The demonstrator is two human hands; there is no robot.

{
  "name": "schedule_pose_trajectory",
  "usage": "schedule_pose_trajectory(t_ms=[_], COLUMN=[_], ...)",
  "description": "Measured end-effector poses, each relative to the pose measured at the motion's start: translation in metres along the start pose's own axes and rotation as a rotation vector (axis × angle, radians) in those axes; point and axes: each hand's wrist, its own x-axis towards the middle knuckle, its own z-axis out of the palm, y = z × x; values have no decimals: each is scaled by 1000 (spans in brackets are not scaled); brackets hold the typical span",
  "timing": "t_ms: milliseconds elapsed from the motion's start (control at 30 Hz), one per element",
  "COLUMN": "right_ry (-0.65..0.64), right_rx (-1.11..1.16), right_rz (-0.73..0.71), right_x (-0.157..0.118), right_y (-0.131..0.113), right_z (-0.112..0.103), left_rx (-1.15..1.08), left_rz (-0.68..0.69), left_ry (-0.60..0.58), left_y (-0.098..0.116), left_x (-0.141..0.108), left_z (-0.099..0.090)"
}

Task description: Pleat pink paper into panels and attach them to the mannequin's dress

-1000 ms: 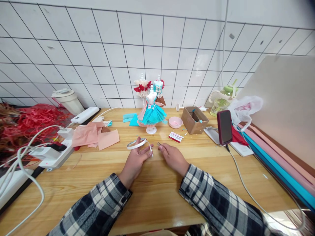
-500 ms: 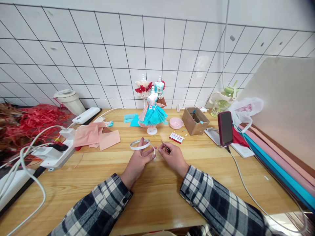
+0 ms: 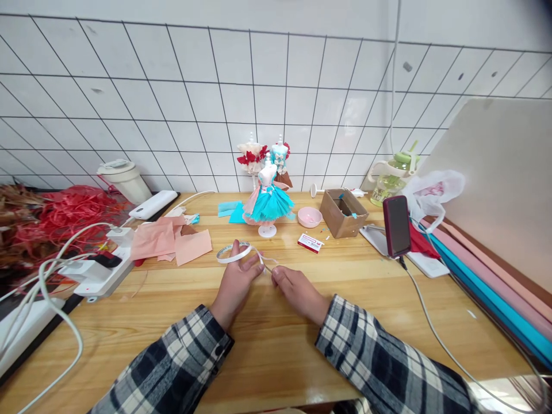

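Note:
A roll of white tape (image 3: 233,260) hangs looped over a finger of my left hand (image 3: 235,282), and its loose strip (image 3: 268,257) runs from the roll to the right. The thumb and fingertips of that hand are pinched together at the strip. My right hand (image 3: 297,290) is closed around a thin metal tool (image 3: 268,268) whose tip points at the left fingertips. Most of the tool is hidden in the fist, so its exact kind does not show. Behind the hands stands a small dress form (image 3: 268,201) in a blue and pink paper dress.
Two more dress forms (image 3: 280,155) stand behind. To the right are a pink bowl (image 3: 309,217), a small red-and-white box (image 3: 310,242), a cardboard box (image 3: 344,214) and an upright phone (image 3: 397,226). Pink paper sheets (image 3: 193,247) and a power strip (image 3: 110,273) lie left.
Both hands have shifted slightly left and closer together. The tool's tip now reaches the left fingertips, and the tape strip now curves over toward the right hand.

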Motion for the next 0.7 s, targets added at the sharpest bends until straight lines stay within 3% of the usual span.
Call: schedule_pose_trajectory(t_ms=[433,700], right_ry=[64,63], right_rx=[-103,-70], right_rz=[17,25], right_x=[2,2], right_y=[8,4], right_z=[14,14], left_rx=[85,55], left_rz=[-11,-9], left_ry=[-73,-59], left_y=[4,0], left_x=[-9,-8], left_z=[13,9])
